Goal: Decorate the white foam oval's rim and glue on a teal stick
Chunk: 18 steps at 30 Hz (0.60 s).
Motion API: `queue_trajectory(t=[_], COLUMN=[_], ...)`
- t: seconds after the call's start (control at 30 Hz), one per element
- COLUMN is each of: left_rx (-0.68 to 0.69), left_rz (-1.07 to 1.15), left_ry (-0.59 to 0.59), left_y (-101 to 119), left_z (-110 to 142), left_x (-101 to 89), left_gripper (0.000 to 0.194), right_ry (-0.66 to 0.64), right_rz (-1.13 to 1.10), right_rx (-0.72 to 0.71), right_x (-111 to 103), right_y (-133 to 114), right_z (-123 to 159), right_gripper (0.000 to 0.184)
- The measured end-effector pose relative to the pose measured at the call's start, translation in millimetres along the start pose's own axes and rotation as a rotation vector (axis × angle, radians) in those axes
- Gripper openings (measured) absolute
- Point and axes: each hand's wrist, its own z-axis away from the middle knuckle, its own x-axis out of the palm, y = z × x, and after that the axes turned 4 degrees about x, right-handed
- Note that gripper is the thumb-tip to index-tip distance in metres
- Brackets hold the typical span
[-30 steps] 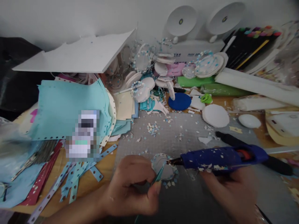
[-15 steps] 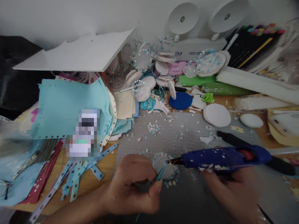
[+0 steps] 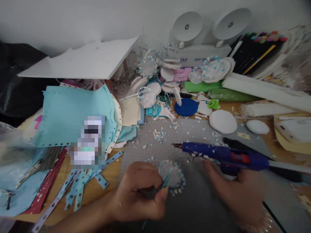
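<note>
Lifted away since the earlier frame, the blue glue gun [image 3: 223, 156] now sits higher at centre right, its nozzle clear of the small disc [image 3: 171, 173] low at centre on the grey mat [image 3: 194, 136]. Right hand [image 3: 236, 194] loosely grips the gun; left hand [image 3: 141, 192] pinches teal tweezers [image 3: 166, 181] against the disc, so gluing looks paused.

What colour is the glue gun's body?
Dark blue glue gun, flecked with pale paper bits; head view.

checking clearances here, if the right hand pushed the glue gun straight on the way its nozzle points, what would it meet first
The right hand holds the blue glue gun, nozzle pointing left, held above the grey cutting mat. Its line probably meets the pale paper stack at the mat's edge first; height is unclear.
</note>
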Motion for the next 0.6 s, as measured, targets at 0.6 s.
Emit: queue_trajectory(t=[0.6], left_rx=[-0.514], left_rz=[0.236], left_ry=[0.120], left_y=[15.7], left_z=[11.5], left_x=[0.3], left_gripper=[0.032], right_ry=[0.020], right_rz=[0.140], right_rx=[-0.178], right_x=[-16.3], right_y=[64.8], right_z=[-3.9], right_gripper=[0.036])
